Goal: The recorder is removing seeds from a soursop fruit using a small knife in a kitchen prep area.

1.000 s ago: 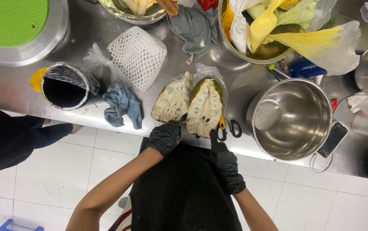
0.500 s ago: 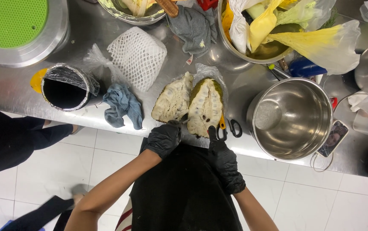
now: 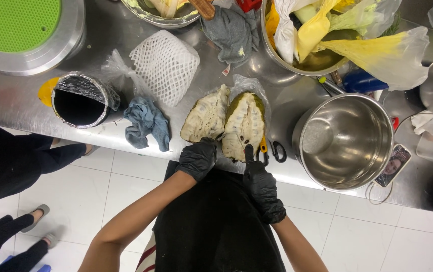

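**Gloved hands at a split green fruit on the tabletop edge**

The left hand [image 3: 197, 158], in a black glove, is curled closed over the near end of the left fruit half [image 3: 206, 116], whose pale flesh faces up just ahead of the knuckles. The right hand [image 3: 260, 185], also gloved, stretches one finger forward onto the near end of the right fruit half [image 3: 245, 125]; its other fingers look folded, though whether they grip anything I cannot tell from this angle. Just right of that finger lie yellow-handled scissors [image 3: 271, 149], and further right stands an empty steel pot [image 3: 346, 141]. A blue cloth [image 3: 147, 121] lies to the left of the left hand.

Both halves sit close to the tabletop [image 3: 15, 108] edge. Wet flesh under smooth gloves could slip, and a hard push might send a half off onto the floor, or the right hand against the scissors.
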